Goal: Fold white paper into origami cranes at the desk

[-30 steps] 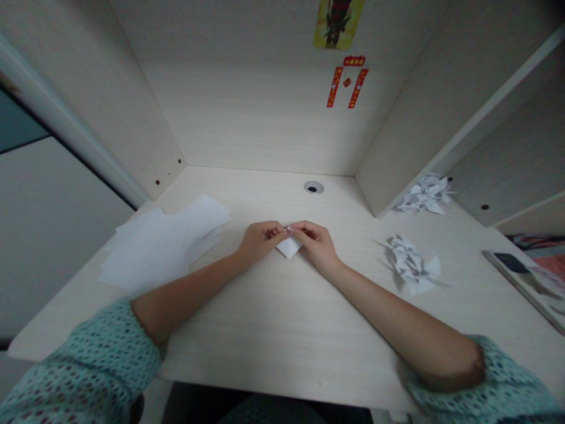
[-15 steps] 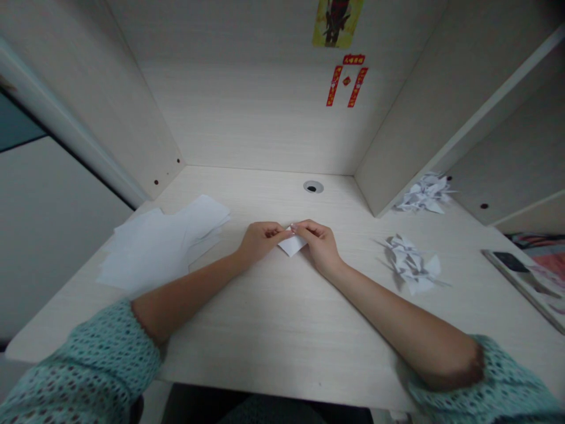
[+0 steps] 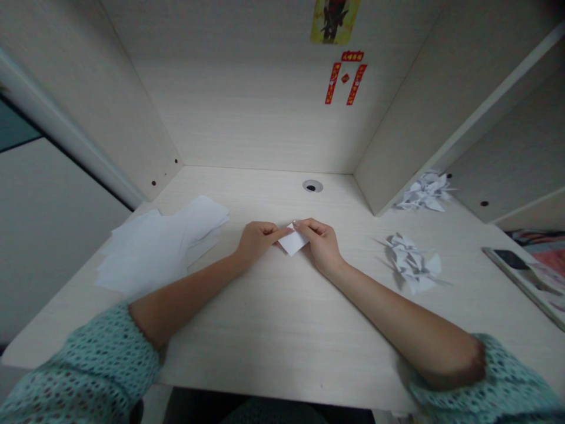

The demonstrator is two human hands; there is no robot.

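Note:
Both my hands hold a small folded piece of white paper point(image 3: 292, 242) just above or on the desk, its lower corner pointing toward me. My left hand point(image 3: 258, 242) pinches its left side, thumb stretched across the face of the paper. On the other side, my right hand point(image 3: 320, 240) grips the upper right edge between thumb and fingers. Parts of the paper are covered by my fingertips. Loose white paper sheets point(image 3: 150, 250) lie spread to the left of my left forearm. Several folded paper pieces point(image 3: 412, 262) sit in a heap to the right of my right hand.
A second heap of folded paper point(image 3: 426, 191) rests by the right divider panel point(image 3: 397, 135). At the far right lies a flat, pale object with a dark patch point(image 3: 514, 262). A round cable hole point(image 3: 313, 186) is near the desk's point(image 3: 265, 341) back wall.
My left thumb has shifted slightly on the paper, and more of its white face shows between my hands. My right hand stays nearly in place.

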